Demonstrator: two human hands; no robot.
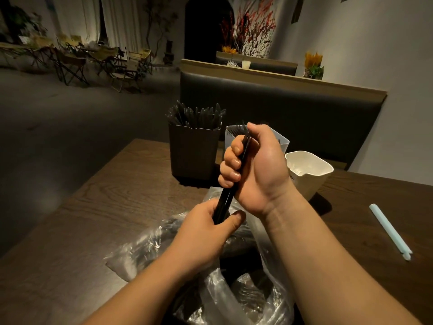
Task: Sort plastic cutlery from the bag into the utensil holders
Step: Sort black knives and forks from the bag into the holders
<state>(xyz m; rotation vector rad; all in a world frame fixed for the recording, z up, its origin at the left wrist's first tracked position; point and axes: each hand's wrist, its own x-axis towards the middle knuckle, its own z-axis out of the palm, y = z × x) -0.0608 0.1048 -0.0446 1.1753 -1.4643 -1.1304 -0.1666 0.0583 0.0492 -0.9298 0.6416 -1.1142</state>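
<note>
Clear crinkled plastic bag (234,292), dark pieces left inside, on the wooden worktop (105,207); above it left hand (208,231) and right hand (255,165) both clasp a bundle of black plastic cutlery (225,198); beyond, the brown rectangular holder (193,156) looks full, the white holder (282,142) partly filled.

— What's the room like?
— Dim. A dark wooden table (112,207) is near, with a dark padded booth bench (281,106), topped by a wooden rail, just beyond it.
— And farther off?
— Far left, folding camp chairs (72,64) stand on a grey floor (70,127) before pale curtains (77,17) lit from below. A dark arched doorway (206,29) is in the middle, red dried branches (253,26) are beside it, and a plain white wall (375,43) is on the right.
</note>
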